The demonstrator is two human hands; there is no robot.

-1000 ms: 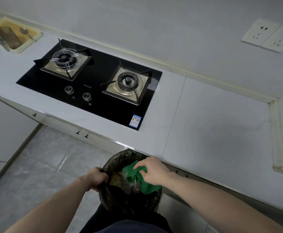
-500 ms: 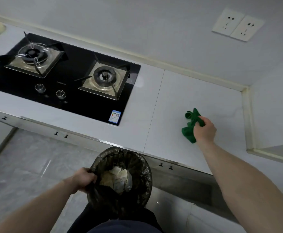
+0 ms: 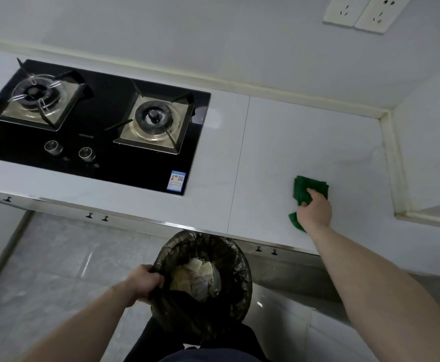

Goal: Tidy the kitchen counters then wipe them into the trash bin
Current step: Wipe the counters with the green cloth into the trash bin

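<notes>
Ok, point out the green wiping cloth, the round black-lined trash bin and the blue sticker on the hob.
green wiping cloth [image 3: 308,184]: head view, upper folded part above the fingers.
round black-lined trash bin [image 3: 236,253]: head view, right rim.
blue sticker [image 3: 176,181]: head view, its centre, hob's front right corner.

Right hand [image 3: 315,210] grips green cloth [image 3: 310,186] on the bench [image 3: 279,152]. Left hand [image 3: 143,283] grips rim of trash bin [image 3: 234,296].

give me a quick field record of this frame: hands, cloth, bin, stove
left hand: grips the rim of the trash bin
right hand: holds the green cloth on the counter
bin: black liner, crumpled paper inside, below the counter edge
stove: two burners, nothing on them
sockets: two, on the wall
</notes>
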